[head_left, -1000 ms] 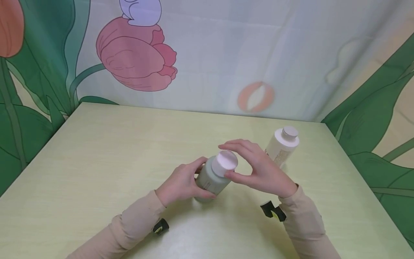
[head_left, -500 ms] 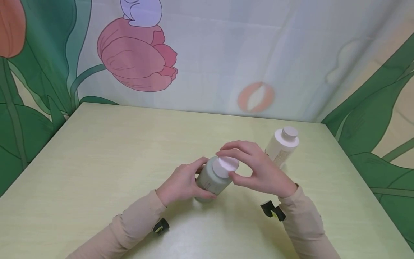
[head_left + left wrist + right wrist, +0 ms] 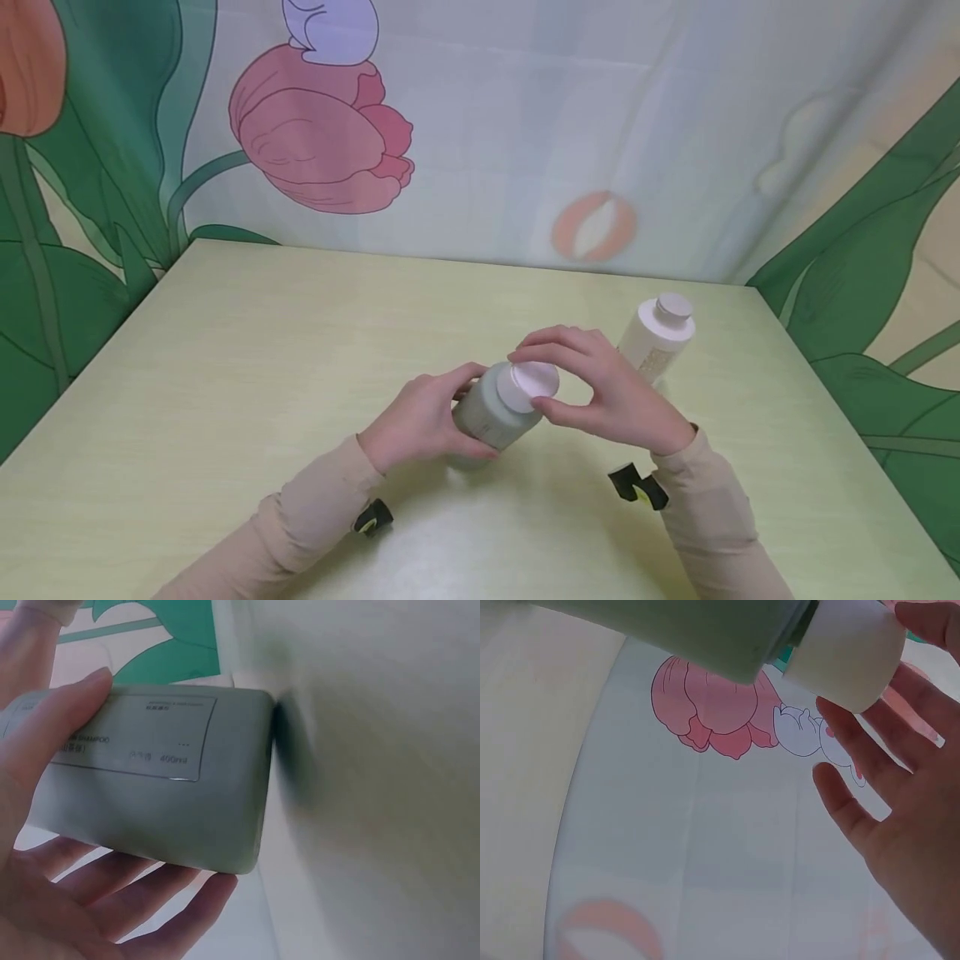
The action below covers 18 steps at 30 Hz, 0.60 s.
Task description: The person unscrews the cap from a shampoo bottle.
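My left hand [image 3: 422,421] grips a grey-green shampoo bottle [image 3: 172,802] round its body, thumb on the label side and fingers beneath. In the head view the bottle leans to the right, its base low over the table. Its white cap [image 3: 529,385] is between the thumb and fingers of my right hand [image 3: 603,383]. From the right wrist, the cap [image 3: 849,656] shows seated at the bottle's neck, a narrow dark gap below it. Fingertips lie along the cap's side and the thumb is across from them.
A second bottle, white with a white cap [image 3: 660,333], stands behind my right hand, partly hidden by it. The pale wooden table [image 3: 300,333] ends at a printed curtain [image 3: 480,150] with flowers and leaves.
My right fingers have come down onto the far side of the cap from above it. The bottle leans slightly more to the right; the left hand keeps its grip.
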Tool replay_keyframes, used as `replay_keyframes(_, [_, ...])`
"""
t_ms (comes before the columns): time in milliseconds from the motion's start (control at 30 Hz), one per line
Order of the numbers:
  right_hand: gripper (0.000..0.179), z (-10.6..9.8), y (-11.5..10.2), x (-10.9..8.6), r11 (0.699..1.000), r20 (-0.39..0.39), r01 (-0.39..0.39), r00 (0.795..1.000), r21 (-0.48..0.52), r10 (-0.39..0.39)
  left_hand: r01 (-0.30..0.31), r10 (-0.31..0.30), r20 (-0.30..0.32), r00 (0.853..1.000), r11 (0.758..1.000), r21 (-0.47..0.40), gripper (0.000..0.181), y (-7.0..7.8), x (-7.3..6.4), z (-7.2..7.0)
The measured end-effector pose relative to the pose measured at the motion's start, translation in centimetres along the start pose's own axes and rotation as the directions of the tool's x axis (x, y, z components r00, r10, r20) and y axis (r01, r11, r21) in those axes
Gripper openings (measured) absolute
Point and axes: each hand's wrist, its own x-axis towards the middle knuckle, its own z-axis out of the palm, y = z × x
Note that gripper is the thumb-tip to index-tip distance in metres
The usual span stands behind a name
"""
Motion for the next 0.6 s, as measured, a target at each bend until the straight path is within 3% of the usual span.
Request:
replay_keyframes(133, [0.047,-0.19,0.04,-0.07,0.999,0.033,0.024,0.999,0.031,-0.025,-0.006,0.006,0.003,1.0,1.0,0.016,0.072,0.02,-0.02,-0.33])
replay_keyframes(300, [0.055,-0.18,-0.05,-0.04,0.998,0.027,-0.054,0.998,0.038,0.053,-0.017,0.016,0.01,1.0,0.999,0.032,0.073,0.07,-0.01,-0.33])
replay_keyframes(433, [0.047,-0.21,0.14,-0.05,0.995,0.016,-0.091,0.996,0.05,0.091,-0.01,0.01,0.013,1.0,0.999,0.042,0.073,0.14,-0.06,-0.18])
replay_keyframes(600, [0.045,-0.44,0.29,-0.21,0.995,0.056,-0.069,0.996,0.068,0.065,-0.023,0.023,0.006,1.0,0.999,0.047,0.071,0.27,-0.15,-0.19])
